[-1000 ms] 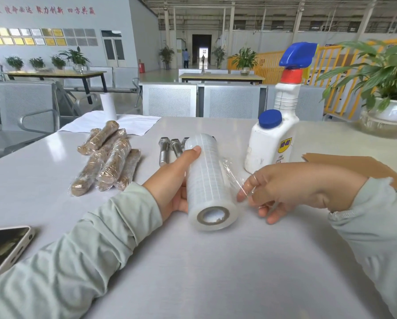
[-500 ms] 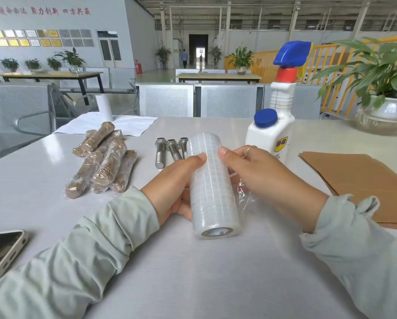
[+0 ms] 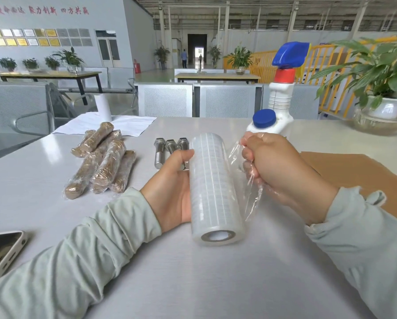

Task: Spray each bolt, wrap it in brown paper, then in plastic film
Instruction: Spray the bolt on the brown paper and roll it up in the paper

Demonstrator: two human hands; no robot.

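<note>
A roll of plastic film (image 3: 213,187) lies on the table (image 3: 193,284) with its core facing me. My left hand (image 3: 172,187) holds its left side, thumb on top. My right hand (image 3: 282,171) grips the loose end of the film (image 3: 250,194), which is peeled off the roll's right side. Three bare steel bolts (image 3: 167,150) lie just behind my left hand. Several wrapped bolts (image 3: 101,162) are piled at the left. Sheets of brown paper (image 3: 358,178) lie at the right. A white spray bottle (image 3: 278,104) with a blue trigger stands behind the roll.
A phone (image 3: 2,252) lies at the table's near left edge. White paper (image 3: 124,125) and a small white roll (image 3: 103,107) sit at the far left. A potted plant in a glass bowl (image 3: 381,113) stands at the far right. Metal chairs line the far side.
My right hand went from the roll's top to its right side, now gripping the film end and pulling it away from the roll. My left hand kept its hold.
</note>
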